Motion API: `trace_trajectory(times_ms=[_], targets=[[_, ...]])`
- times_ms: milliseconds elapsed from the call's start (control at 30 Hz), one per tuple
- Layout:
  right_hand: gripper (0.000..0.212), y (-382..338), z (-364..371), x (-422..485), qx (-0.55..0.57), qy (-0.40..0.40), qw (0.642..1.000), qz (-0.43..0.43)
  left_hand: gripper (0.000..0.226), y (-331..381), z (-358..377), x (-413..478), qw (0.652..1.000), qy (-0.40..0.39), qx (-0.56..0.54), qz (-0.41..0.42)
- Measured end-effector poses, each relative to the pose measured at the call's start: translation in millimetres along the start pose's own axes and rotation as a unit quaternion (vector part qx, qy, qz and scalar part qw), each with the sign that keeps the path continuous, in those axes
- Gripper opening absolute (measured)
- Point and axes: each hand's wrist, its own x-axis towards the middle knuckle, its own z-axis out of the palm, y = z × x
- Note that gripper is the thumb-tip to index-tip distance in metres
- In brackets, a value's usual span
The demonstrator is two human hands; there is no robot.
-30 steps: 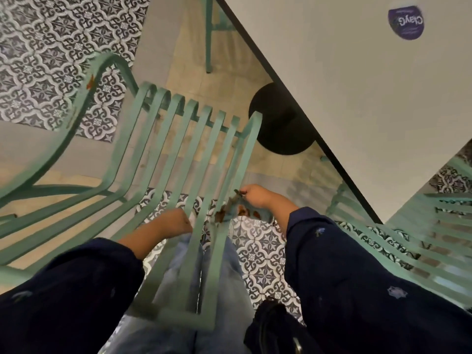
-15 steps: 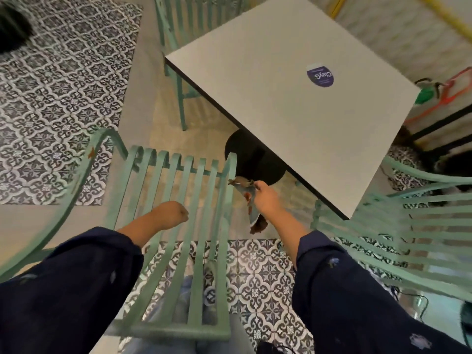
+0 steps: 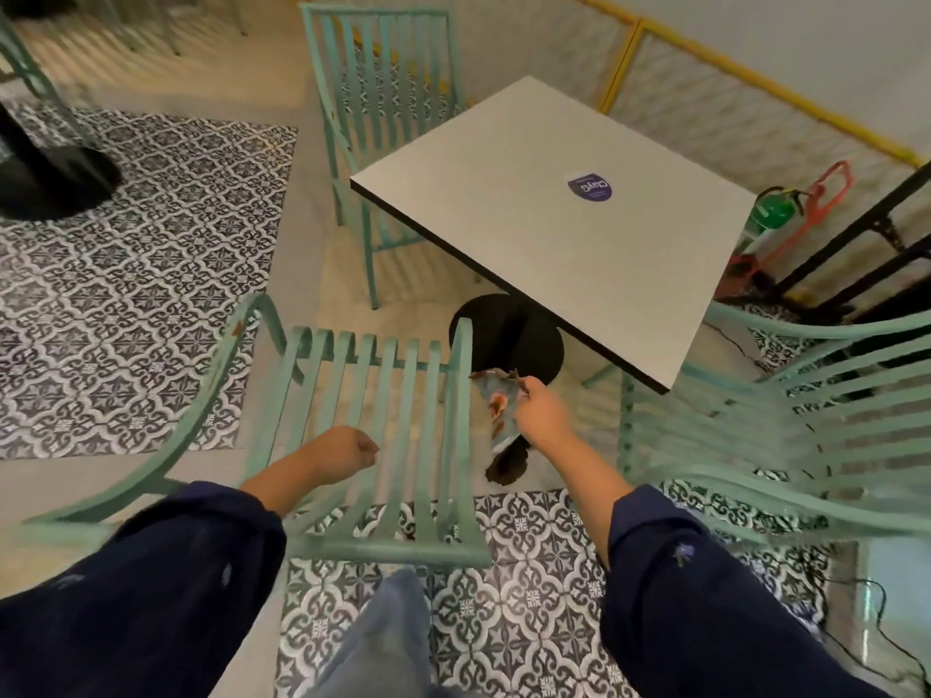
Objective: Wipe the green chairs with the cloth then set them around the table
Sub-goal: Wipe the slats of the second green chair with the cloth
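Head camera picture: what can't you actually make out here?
- Left hand: its grip on the near chair is hidden behind the slats.
- Right chair: blurred, cut off by the frame edge.
- Sticker on the table: small print too tiny to read.
- Cloth in the right hand: pattern blurred.

A café seating area: green slatted chairs around a pedestal table on patterned tiles

You get soft, even, fairly dim indoor light. Motion blur smears the green chair right of your right hand and your sleeves below. Wide-angle distortion bends the railing far beyond your hands.
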Motion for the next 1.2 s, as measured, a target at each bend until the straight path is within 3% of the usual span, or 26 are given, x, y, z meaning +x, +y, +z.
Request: trace_trajectory(times_ms=[167, 333, 500, 633, 767, 900, 1000, 1100, 1200], targets=[[0.019, -34, 26, -44, 0.051, -0.013, 0.999, -0.001, 0.035, -31, -15, -72, 0.998, 0.065, -0.02, 0.005], [0.03, -88, 61, -68, 0.069, -0.028, 0.997, 0.014, 0.031, -76, -45, -127, 0.99, 0.134, -0.052, -0.01], [0.028, -153, 104, -88, 0.238, -0.056, 0.967, 0.068, 0.03, -132, -79, -166, 0.977, 0.185, -0.102, -0.022], [0.034, -185, 151, -96, 0.286, -0.045, 0.955, 0.064, 0.031, -178, -107, -185, 0.971, 0.199, -0.132, -0.004], [0.017, -230, 207, -106, 0.373, -0.027, 0.915, 0.152, 0.03, -242, -146, -197, 0.966, 0.217, -0.139, 0.003], [0.027, -263, 261, -106, 0.401, 0.038, 0.895, 0.19, 0.029, -289, -183, -199, 0.965, 0.214, -0.151, 0.027], [0.023, -283, 292, -103, 0.452, 0.054, 0.855, 0.247, 0.03, -315, -203, -199, 0.974, 0.181, -0.126, 0.057], [0.024, -298, 315, -97, 0.451, 0.085, 0.85, 0.258, 0.029, -337, -227, -194, 0.977, 0.157, -0.118, 0.081], [0.022, -309, 334, -87, 0.558, 0.108, 0.782, 0.255, 0.03, -358, -254, -177, 0.977, 0.148, -0.108, 0.105]])
